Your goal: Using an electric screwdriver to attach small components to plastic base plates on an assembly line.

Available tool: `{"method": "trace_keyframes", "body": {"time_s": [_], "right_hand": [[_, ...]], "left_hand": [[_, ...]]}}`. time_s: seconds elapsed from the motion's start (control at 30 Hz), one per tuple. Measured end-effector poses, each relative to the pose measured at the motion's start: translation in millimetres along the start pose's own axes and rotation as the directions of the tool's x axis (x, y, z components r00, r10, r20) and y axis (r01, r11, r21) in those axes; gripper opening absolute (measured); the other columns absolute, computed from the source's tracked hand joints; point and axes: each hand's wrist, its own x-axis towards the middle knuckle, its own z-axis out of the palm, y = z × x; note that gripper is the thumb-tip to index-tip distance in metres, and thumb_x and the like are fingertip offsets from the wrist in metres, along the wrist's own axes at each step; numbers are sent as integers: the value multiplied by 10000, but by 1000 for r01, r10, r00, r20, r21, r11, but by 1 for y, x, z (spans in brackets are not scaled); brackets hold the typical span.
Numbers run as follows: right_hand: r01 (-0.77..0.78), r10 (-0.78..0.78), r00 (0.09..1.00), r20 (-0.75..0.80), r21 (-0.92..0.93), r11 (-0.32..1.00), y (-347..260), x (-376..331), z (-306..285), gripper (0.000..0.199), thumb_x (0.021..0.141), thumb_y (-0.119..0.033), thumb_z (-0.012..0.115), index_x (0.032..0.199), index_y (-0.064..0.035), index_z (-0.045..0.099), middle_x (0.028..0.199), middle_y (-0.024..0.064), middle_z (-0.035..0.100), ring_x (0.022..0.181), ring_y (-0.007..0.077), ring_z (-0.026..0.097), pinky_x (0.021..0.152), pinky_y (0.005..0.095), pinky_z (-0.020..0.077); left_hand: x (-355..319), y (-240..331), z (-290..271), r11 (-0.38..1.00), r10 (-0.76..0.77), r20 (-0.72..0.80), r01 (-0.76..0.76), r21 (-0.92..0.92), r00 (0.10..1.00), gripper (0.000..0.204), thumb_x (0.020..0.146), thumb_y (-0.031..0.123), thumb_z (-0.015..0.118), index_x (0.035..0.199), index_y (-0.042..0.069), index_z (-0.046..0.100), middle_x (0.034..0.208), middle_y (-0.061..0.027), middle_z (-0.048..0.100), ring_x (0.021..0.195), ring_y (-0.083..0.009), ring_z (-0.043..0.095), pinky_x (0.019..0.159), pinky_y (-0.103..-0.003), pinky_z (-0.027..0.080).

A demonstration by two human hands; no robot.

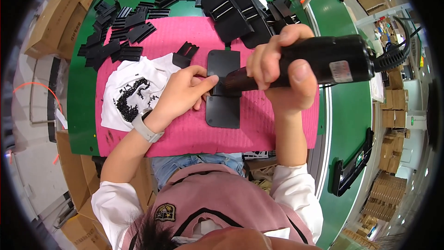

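A black electric screwdriver (330, 58) is gripped in my right hand (283, 67). It lies almost level, its dark nose pointing left over the middle of a black plastic part (223, 113). The part has two flat rounded panels, one above the other, joined across a middle strip. My left hand (182, 90) is closed at the left edge of that strip, thumb and fingers pressed together on it. The driver's tip and any screw under it cannot be made out. Left of my left hand, several small black screws (126, 104) lie on a white cloth (111, 116).
A pink foam mat (185, 139) covers part of the green table (81, 111). Loose black slotted pieces (99, 53) are heaped along its far left. Larger black panels (231, 11) are stacked at the back. A cable (404, 48) trails from the driver. Cardboard boxes (60, 23) stand left.
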Motion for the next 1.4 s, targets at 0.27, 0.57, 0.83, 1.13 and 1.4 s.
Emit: {"method": "trace_keyframes", "body": {"time_s": [0.27,0.57,0.83,1.13,1.4], "right_hand": [[127,-123,992,-35,194,973,-6,-1,-1,387,839,-301,591,1079,-50,420,607,57,475,460,147,448,502,309,412],[175,-204,977,67,298,938,-7,-4,-11,455,869,-460,543,1118,-86,475,656,-1,477,511,118,460,605,317,411],[229,-240,971,-15,355,906,-2,-7,-5,446,867,-446,554,1102,-72,489,668,1,493,513,121,455,606,318,390],[67,-65,998,-17,205,976,1,5,-10,388,878,-348,531,1101,-43,443,617,53,485,446,139,425,512,328,406],[-18,21,999,48,-51,999,10,5,0,400,848,-351,563,1079,-53,430,606,40,457,446,128,414,510,300,393]], "left_hand": [[-12,-2,2,899,435,-113,-437,4,893,251,812,73,667,1038,-7,596,639,-11,550,557,-19,423,507,-185,359],[-15,2,1,839,536,28,-537,89,843,105,828,18,634,903,-53,650,779,-75,625,594,-85,535,535,-205,422],[-15,-9,-2,823,288,158,-160,-546,944,202,897,140,607,961,-47,650,792,-80,658,579,-46,513,504,-179,397],[-3,-9,-17,985,110,-100,-122,-125,989,365,943,310,512,1018,-34,605,652,-17,591,524,-47,483,479,-179,365],[6,0,-7,948,119,47,-127,292,992,381,870,256,595,1069,-61,523,585,-106,605,524,-153,574,522,-290,425]]}}
